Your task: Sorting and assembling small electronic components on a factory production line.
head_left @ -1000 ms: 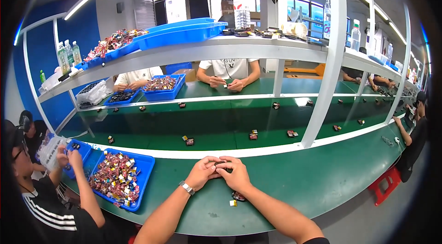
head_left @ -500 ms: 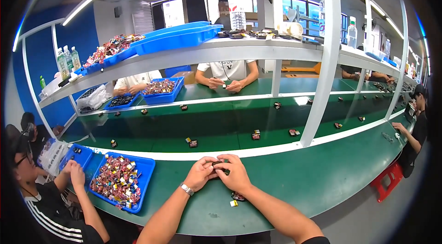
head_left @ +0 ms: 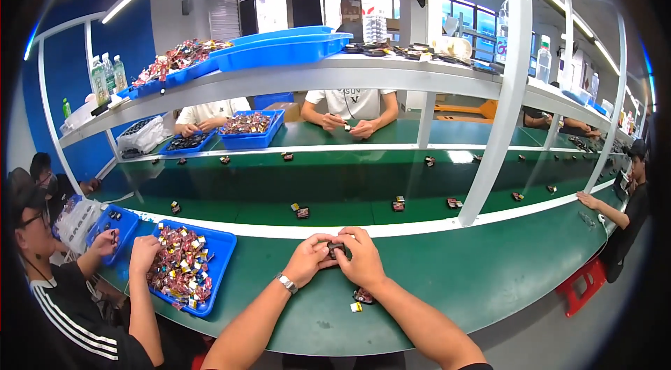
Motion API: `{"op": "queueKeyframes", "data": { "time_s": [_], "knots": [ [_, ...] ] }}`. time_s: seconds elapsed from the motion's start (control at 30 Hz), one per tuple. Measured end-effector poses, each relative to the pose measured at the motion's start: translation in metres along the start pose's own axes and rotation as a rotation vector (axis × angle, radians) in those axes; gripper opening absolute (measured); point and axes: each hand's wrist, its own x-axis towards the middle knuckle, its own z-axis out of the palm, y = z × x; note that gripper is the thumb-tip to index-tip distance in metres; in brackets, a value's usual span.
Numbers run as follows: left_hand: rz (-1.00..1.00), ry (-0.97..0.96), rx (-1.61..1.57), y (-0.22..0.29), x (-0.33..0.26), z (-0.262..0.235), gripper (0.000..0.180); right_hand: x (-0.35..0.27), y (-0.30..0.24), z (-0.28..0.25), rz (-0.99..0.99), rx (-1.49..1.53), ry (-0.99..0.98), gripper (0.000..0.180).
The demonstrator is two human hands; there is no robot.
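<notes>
Green surface [head_left: 503, 258] on my feed, white post [head_left: 502, 111] in the way at 2 o'clock from the hands, blue tray [head_left: 224, 251] of small parts [head_left: 183, 265] at 9. I've got left hand [head_left: 307, 260] and right hand [head_left: 360, 262] both gripping a black piece [head_left: 336, 250] between them, loose part [head_left: 363, 296] at 5.

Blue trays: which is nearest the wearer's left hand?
The tray of reddish parts on the near bench; its neighbour sits further left, the others on the shelf or far bench.

The wall [head_left: 136, 31] is blue; the floor [head_left: 528, 324] grey.
</notes>
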Motion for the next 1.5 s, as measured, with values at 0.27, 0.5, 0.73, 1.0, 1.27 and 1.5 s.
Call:
{"op": "queueKeyframes", "data": {
  "time_s": [0.27, 0.5, 0.73, 1.0, 1.27, 1.5],
  "knots": [
    [-0.039, -0.013, -0.006, -0.001, 0.0, -0.004, 0.025, 0.0, 0.005, 0.004, -0.157, -0.132, 0.017, 0.017],
    [-0.042, -0.019, -0.016, 0.0, 0.001, -0.002, 0.025, -0.001, 0.008, 0.001, -0.184, -0.186, -0.036, 0.017],
    [-0.055, -0.024, -0.015, 0.0, 0.0, -0.005, 0.026, -0.002, 0.003, 0.001, -0.191, -0.271, -0.039, 0.012],
    [-0.064, 0.024, 0.016, 0.001, 0.0, -0.002, 0.026, -0.007, 0.005, 0.011, -0.222, -0.317, 0.028, 0.005],
    [-0.055, 0.029, -0.022, 0.001, 0.0, -0.001, 0.026, -0.007, 0.01, 0.015, -0.253, -0.306, 0.061, 0.008],
    [-0.048, 0.048, 0.017, 0.001, 0.001, 0.003, 0.026, -0.007, 0.008, 0.017, -0.243, -0.335, 0.078, 0.009]
  ]
}}
